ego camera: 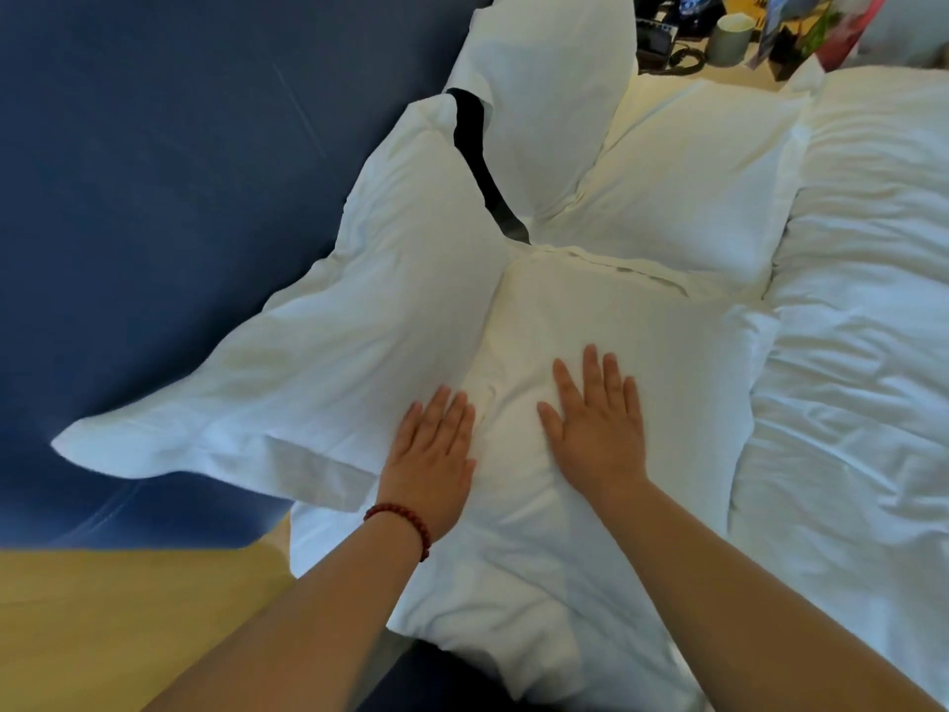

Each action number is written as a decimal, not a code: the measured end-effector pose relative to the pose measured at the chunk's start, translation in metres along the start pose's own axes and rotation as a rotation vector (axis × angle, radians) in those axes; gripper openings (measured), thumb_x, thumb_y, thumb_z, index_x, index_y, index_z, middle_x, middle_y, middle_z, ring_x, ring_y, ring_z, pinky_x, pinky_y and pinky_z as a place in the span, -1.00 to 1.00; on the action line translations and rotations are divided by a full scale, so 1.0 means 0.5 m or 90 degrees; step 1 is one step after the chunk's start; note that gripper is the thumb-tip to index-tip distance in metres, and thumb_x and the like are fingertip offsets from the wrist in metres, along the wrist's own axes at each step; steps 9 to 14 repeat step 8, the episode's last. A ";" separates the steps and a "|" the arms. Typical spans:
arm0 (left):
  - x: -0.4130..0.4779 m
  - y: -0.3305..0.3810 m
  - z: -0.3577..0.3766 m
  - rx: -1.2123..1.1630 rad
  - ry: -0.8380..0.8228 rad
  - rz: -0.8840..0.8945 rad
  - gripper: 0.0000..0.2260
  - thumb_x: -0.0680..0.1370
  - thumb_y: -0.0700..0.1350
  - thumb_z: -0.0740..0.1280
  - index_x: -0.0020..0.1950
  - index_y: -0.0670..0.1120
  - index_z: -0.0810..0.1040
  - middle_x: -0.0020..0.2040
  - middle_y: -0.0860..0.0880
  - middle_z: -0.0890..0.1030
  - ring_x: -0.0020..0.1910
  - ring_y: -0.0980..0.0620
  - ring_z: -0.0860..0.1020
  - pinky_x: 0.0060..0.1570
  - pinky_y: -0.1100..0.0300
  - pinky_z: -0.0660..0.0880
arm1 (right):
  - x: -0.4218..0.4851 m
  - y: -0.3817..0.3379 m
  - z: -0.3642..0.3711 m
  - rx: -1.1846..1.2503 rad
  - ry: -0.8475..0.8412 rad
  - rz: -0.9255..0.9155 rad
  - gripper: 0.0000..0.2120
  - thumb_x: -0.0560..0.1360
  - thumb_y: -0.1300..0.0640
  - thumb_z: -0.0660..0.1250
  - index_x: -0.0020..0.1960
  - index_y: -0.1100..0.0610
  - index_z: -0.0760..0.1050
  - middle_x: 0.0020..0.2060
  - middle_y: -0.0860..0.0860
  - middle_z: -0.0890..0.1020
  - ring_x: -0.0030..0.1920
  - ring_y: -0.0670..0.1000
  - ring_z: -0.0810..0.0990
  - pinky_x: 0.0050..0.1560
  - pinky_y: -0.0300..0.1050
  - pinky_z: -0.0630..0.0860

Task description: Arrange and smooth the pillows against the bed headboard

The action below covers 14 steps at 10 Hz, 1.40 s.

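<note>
We press both palms flat on the near pillow [590, 403], which lies directly under us on the bed, its long axis running away from us toward the far pillows. Our left hand [431, 454] rests at its left edge, just where the leaning pillow [359, 321] meets it; our right hand [598, 423] sits nearer the middle. Both hands are flat with fingers spread and grip nothing. The blue headboard [179, 172] stands to our left. The near pillow looks white, soft and creased between our hands.
</note>
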<state>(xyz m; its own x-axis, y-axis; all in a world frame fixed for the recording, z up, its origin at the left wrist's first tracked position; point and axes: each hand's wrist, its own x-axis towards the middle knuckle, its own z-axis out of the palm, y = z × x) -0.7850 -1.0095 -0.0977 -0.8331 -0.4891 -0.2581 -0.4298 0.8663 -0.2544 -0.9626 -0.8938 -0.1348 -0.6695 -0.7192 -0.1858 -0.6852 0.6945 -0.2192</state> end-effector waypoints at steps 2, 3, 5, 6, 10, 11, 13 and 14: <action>-0.114 0.094 0.059 -0.277 -0.081 -0.084 -0.32 0.54 0.26 -0.26 0.59 -0.05 -0.18 0.59 0.04 -0.24 0.56 0.00 -0.28 0.54 0.05 -0.02 | -0.118 0.012 0.048 -0.006 -0.023 -0.097 -0.34 0.58 -0.25 -0.15 0.61 0.01 -0.01 0.60 0.12 -0.05 0.59 0.15 -0.11 0.53 0.11 -0.16; -0.169 0.125 0.077 -0.412 -0.211 -0.123 -0.40 0.64 0.22 -0.04 0.58 0.08 -0.24 0.58 0.09 -0.27 0.58 -0.01 0.00 0.47 0.00 0.21 | -0.172 0.018 0.076 -0.017 -0.043 -0.134 -0.33 0.58 -0.22 -0.06 0.61 0.06 -0.03 0.59 0.13 -0.01 0.58 0.15 -0.07 0.52 0.10 -0.16; -0.329 0.136 0.168 -0.453 -0.398 -0.241 -0.50 0.66 0.09 0.09 0.58 0.00 0.13 0.51 -0.06 0.31 0.44 -0.05 0.34 0.40 0.00 0.32 | -0.271 0.040 0.118 -0.121 -0.081 -0.258 -0.15 0.37 -0.08 0.36 0.57 0.15 0.16 0.57 0.23 0.10 0.55 0.27 0.03 0.47 0.21 -0.04; -0.437 0.137 0.193 -0.503 -0.358 -0.326 -0.52 0.66 0.05 0.11 0.56 -0.04 0.17 0.50 -0.04 0.32 0.45 0.00 0.34 0.42 0.07 0.30 | -0.316 0.041 0.138 -0.159 -0.123 -0.314 -0.23 0.31 -0.09 0.37 0.48 0.12 0.37 0.54 0.24 0.18 0.54 0.28 0.09 0.44 0.19 0.04; -0.625 0.168 0.225 -0.650 -0.234 -0.470 -0.50 0.64 0.04 0.16 0.57 0.03 0.14 0.49 -0.03 0.34 0.32 0.07 0.47 0.32 0.11 0.41 | -0.441 0.006 0.178 -0.086 -0.396 -0.295 -0.35 0.64 -0.10 0.08 0.62 0.01 -0.13 0.59 0.10 -0.22 0.58 0.13 -0.18 0.54 -0.01 -0.04; -0.625 0.168 0.225 -0.650 -0.234 -0.470 -0.50 0.64 0.04 0.16 0.57 0.03 0.14 0.49 -0.03 0.34 0.32 0.07 0.47 0.32 0.11 0.41 | -0.441 0.006 0.178 -0.086 -0.396 -0.295 -0.35 0.64 -0.10 0.08 0.62 0.01 -0.13 0.59 0.10 -0.22 0.58 0.13 -0.18 0.54 -0.01 -0.04; -0.625 0.168 0.225 -0.650 -0.234 -0.470 -0.50 0.64 0.04 0.16 0.57 0.03 0.14 0.49 -0.03 0.34 0.32 0.07 0.47 0.32 0.11 0.41 | -0.441 0.006 0.178 -0.086 -0.396 -0.295 -0.35 0.64 -0.10 0.08 0.62 0.01 -0.13 0.59 0.10 -0.22 0.58 0.13 -0.18 0.54 -0.01 -0.04; -0.625 0.168 0.225 -0.650 -0.234 -0.470 -0.50 0.64 0.04 0.16 0.57 0.03 0.14 0.49 -0.03 0.34 0.32 0.07 0.47 0.32 0.11 0.41 | -0.441 0.006 0.178 -0.086 -0.396 -0.295 -0.35 0.64 -0.10 0.08 0.62 0.01 -0.13 0.59 0.10 -0.22 0.58 0.13 -0.18 0.54 -0.01 -0.04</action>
